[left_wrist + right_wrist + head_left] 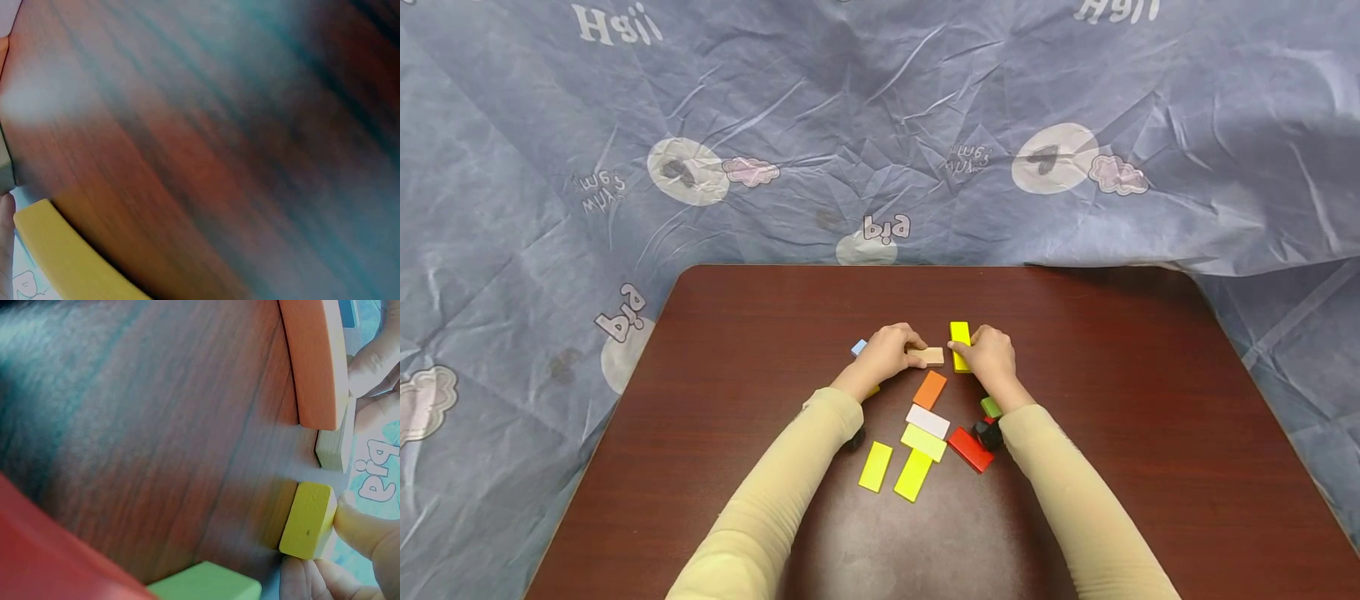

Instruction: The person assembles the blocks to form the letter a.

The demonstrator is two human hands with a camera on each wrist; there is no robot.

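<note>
Yellow wooden block (pixel 959 332), towards the worktop's (pixel 775 317) far edge: pinched by right hand (pixel 992 357). Plain wooden block (pixel 934 357), just beside: pinched by left hand (pixel 883 357). Both judged light, stiff; grip opposite long sides.

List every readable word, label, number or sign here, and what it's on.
"Hgii", apparently: white lettering, upper left of the cloth backdrop; the upper-right copy is cut off.
"pig", probably, upside down: twice, low on the backdrop.
Small lettering higher up the backdrop: too small and distorted to read.
Partial letter at the left-wrist view's edge: cut off.
Blocks: no lettering visible.
</note>
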